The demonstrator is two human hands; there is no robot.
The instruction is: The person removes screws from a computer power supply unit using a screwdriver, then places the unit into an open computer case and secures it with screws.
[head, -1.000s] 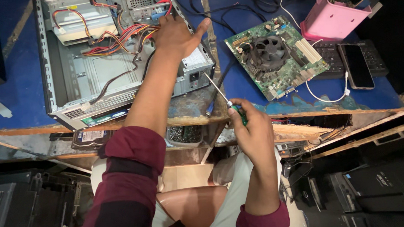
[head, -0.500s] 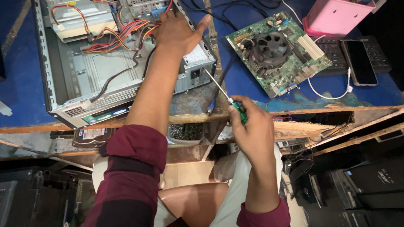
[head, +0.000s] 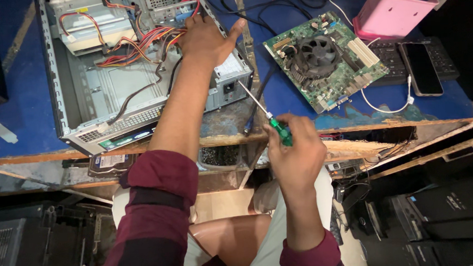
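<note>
The left hand (head: 206, 39) lies flat on the power supply box (head: 228, 81) inside the open computer case (head: 78, 132) on the blue counter (head: 16, 113), fingers spread, gripping nothing. The right hand (head: 295, 151) is clenched around a green screwdriver (head: 271, 120), its tip at the box's back. I think a screw is being worked; next, keep the tip straight.

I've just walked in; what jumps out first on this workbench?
An open computer case with a tangle of coloured wires lies at the left of the blue table, with the left hand resting on its right edge. The right hand grips a green-handled screwdriver at the table's front edge. Right of the case lies a green motherboard with a black fan.
</note>
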